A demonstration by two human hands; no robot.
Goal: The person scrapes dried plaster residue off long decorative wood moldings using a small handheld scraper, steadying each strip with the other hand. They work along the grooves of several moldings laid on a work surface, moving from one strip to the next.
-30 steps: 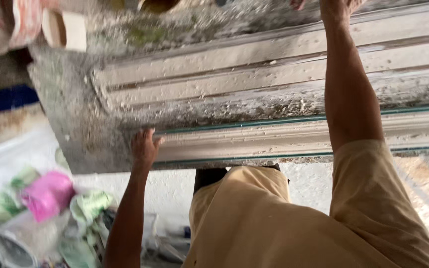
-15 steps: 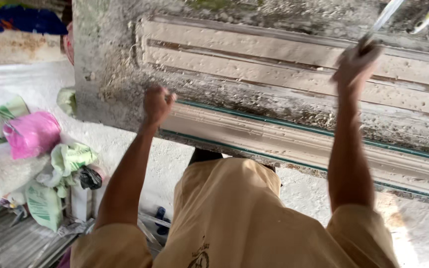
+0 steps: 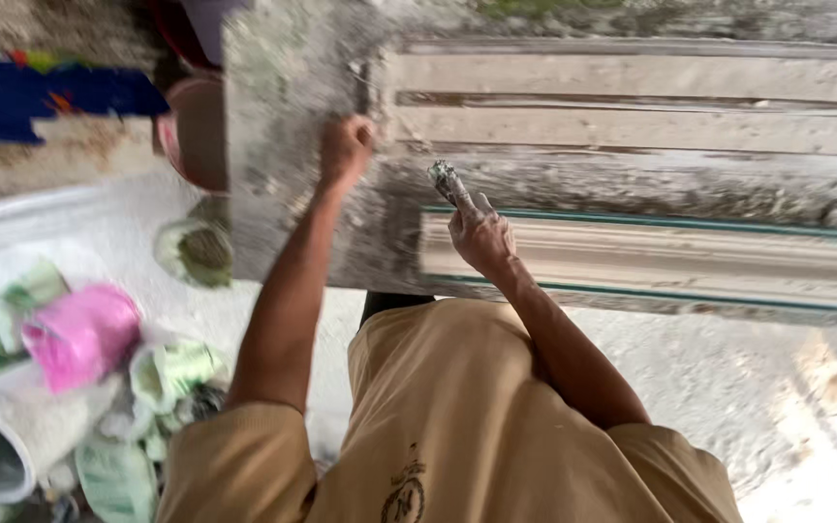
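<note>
Right hand (image 3: 481, 237) grips plaster-caked tool (image 3: 449, 184) (left hand (image 3: 344, 150) fisted) — over moulding (image 3: 651, 261).

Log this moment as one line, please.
left hand: fist on plaster-crusted slab | right hand: grips plaster-coated tool above moulding

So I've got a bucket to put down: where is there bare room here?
The pale floor right of the person, below the moulded slab, lies bare. Left is crowded: pink bag, green-white bags, pipe. The slab top holds both hands, left hand, right hand.
</note>
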